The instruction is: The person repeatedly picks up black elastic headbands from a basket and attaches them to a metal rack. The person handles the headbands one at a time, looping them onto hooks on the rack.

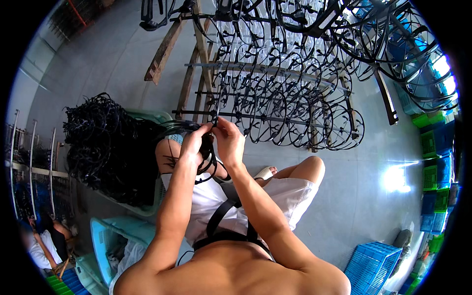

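My left hand (193,142) is closed around a bunch of thin black looped strips (207,167), which dangle below it over my lap. Beside it, my right hand (230,141) pinches at a black piece close to the near end of a rack rod; the fingertips of both hands almost meet there. What exactly lies between the right fingertips is hidden. In front of the hands stands a rack (211,78) of wooden posts and metal rods. Many black hoops (275,118) with small clips hang along its rods.
At my left, a pale green crate (152,115) holds a big heap of black strips (113,152). A light blue basket (101,241) with plastic bags stands nearer. Another person (46,246) sits at far left. Blue crate (372,265) lower right; stacked green and blue crates (432,172) line the right side.
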Available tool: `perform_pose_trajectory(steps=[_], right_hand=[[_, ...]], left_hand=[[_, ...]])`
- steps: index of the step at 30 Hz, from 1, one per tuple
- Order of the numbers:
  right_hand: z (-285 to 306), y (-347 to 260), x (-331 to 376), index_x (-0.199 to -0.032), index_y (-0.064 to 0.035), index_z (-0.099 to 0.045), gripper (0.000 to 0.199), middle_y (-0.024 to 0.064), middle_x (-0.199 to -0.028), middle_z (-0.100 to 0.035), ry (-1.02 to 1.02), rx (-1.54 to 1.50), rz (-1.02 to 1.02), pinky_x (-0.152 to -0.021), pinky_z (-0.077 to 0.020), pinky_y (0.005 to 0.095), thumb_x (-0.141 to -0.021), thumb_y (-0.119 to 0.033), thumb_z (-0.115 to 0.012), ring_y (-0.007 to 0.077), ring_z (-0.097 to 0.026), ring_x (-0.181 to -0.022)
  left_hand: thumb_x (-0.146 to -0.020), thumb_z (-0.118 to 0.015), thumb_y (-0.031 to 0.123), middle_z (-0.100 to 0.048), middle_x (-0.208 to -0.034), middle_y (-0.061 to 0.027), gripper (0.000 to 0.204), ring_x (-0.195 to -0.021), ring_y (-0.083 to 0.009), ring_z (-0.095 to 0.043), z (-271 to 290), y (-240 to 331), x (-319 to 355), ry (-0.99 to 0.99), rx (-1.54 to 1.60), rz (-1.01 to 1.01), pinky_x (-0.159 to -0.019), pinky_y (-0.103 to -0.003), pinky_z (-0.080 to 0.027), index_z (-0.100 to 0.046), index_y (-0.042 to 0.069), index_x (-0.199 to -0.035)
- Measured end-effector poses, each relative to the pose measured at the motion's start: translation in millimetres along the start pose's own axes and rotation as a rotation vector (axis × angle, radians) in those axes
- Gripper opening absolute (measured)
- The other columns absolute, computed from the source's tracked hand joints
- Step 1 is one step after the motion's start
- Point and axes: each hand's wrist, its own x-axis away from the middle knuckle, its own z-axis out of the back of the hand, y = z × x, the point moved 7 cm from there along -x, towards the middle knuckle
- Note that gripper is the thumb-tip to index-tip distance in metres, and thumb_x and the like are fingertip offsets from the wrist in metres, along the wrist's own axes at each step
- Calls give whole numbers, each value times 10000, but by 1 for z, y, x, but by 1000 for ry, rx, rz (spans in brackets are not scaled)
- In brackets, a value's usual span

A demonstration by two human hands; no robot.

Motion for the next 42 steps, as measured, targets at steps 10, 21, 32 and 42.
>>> perform_pose_trajectory(steps=[10, 21, 32, 42], right_hand=[[164, -25, 42, -1176, 7, -552, 330, 137, -1088, -599, -1028, 137, -143, -873, -462, 292, -882, -136, -599, 215, -594, -1014], [485, 120, -82, -1335, -124, -429, 773, 123, -1314, -388, -194, 1518, 198, -1042, -302, 455, -654, -167, -793, 320, -332, -1268], [443, 52, -81, -656, -58, -531, 149, 90, -725, -530, -184, 1207, 623, -675, -426, 401, -716, -86, -664, 307, -529, -753], [512, 110, -2, -573, -80, -565, 358, 175, -563, -559, -194, 1556, 52, -531, -421, 471, -787, -362, -621, 387, -566, -571]], left_hand=[[-760, -711, 109, -572, -778, 1, 188, -729, -103, -529, 68, 83, 78, 235, -475, -677, -675, -262, -437, -607, 55, -907], [-677, -678, 133, -647, -1026, -70, 310, -942, -265, -598, 14, 90, -27, 96, -1796, -1104, -772, -368, -495, -640, 100, -983], [-756, -580, 182, -605, -923, -54, 154, -825, -225, -608, 52, 78, -9, 225, -1443, -1114, -667, -383, -493, -604, 128, -898], [-719, -610, 18, -640, -984, -125, 220, -875, -294, -634, 21, 77, 64, 255, -1450, -1223, -749, -369, -510, -627, 32, -938]])
